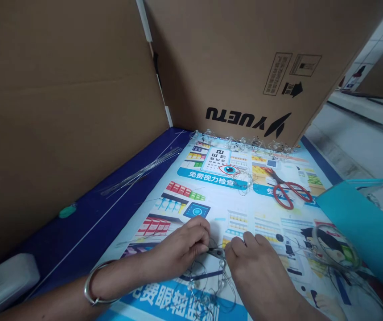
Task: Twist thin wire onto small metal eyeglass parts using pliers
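My left hand (pixel 184 245) is closed in a pinch near the lower middle of the head view, with thin wire at its fingertips. Just right of it, my right hand (pixel 254 267) is curled round small metal pliers (pixel 216 253), whose nose points left at the left fingertips. Its handles are hidden by the fingers. Below and between both hands, a tangle of thin wire with clear beads (pixel 193 285) lies over the printed sheet (pixel 211 227). The exact spot where pliers and wire meet is too small to make out.
Red-handled scissors (pixel 282 183) lie ahead on the right. Beaded wire pieces (pixel 241 143) line the cardboard wall (pixel 238 58). Loose straight wires (pixel 144 171) lie left, above a green lump (pixel 67 211). At right are a clear coil (pixel 317 240) and blue box (pixel 361 214).
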`<action>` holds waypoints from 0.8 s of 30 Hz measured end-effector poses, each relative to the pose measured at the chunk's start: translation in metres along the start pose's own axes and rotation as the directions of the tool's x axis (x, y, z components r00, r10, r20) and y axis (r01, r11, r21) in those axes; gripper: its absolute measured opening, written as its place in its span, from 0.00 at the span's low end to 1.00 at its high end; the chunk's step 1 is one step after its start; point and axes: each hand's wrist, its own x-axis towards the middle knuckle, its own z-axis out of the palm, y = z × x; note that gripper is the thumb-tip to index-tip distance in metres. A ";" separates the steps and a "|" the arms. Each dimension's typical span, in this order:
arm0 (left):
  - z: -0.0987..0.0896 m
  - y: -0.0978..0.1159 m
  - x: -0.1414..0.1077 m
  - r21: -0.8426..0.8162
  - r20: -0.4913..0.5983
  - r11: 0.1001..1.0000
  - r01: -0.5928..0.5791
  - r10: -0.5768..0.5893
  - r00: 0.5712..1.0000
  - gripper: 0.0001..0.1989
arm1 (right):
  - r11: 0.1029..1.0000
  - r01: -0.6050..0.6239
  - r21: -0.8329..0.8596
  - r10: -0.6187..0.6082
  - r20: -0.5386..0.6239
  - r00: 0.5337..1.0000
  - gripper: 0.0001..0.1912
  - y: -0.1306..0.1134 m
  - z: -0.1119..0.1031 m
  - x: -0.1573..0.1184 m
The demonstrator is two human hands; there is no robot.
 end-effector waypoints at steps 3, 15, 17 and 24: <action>0.001 0.000 -0.002 0.007 -0.003 1.000 -0.004 0.004 1.000 0.08 | 1.000 0.003 0.006 -0.003 -0.023 1.000 0.06 0.000 0.000 0.001; -0.001 0.000 -0.005 0.048 0.051 0.995 -0.082 0.079 0.996 0.07 | 0.999 0.001 0.044 0.002 -0.054 0.999 0.09 0.006 0.009 0.000; -0.001 0.000 -0.004 0.045 0.009 0.996 -0.076 0.075 0.997 0.07 | 0.999 0.005 0.036 -0.003 -0.057 0.998 0.08 0.011 0.004 0.000; -0.001 -0.007 -0.005 0.049 -0.117 0.998 -0.042 0.048 0.992 0.08 | 0.997 -0.076 -0.020 0.076 0.004 0.997 0.04 0.031 -0.026 -0.002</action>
